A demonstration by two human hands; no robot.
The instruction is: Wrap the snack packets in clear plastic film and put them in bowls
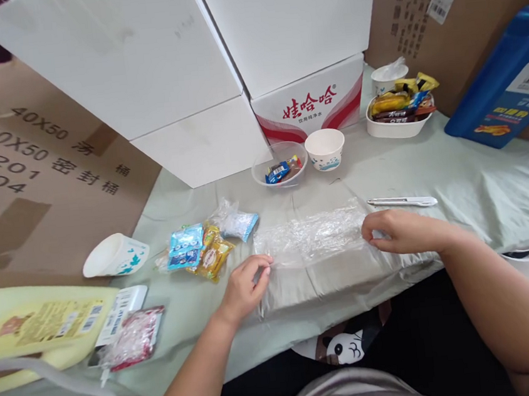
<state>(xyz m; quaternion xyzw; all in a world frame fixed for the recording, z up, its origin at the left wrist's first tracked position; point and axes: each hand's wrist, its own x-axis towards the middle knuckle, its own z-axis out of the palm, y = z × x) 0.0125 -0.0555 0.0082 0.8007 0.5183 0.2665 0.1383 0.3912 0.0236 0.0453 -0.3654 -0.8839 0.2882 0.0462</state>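
Two hands meet one crinkled clear plastic bag point(311, 237) in the lower middle of the frame, one at each end. The left hand point(245, 285) has its fingertips pinched on the bag's left edge, and the right hand point(397, 229) is closed on the right edge, so both are clamped on the plastic and held well apart. The bag lies flat on the desk point(461, 183), its long axis running left to right across the picture, directly between the hands; neither is nearer than the other.

Just left of the left hand sits a small heap of snack packets point(206, 245) in blue and yellow wrappers. Just above the right hand lies a white utility knife point(402, 202), parallel to the bag. Further up, at centre, stand a clear bowl point(280, 166) with a few sweets and a paper cup point(325, 149). A white tray of wrapped bars point(397, 114) is at the upper right, with a blue jug point(507, 81) beyond it. At the left, another paper cup point(115, 256) lies tipped on its side.
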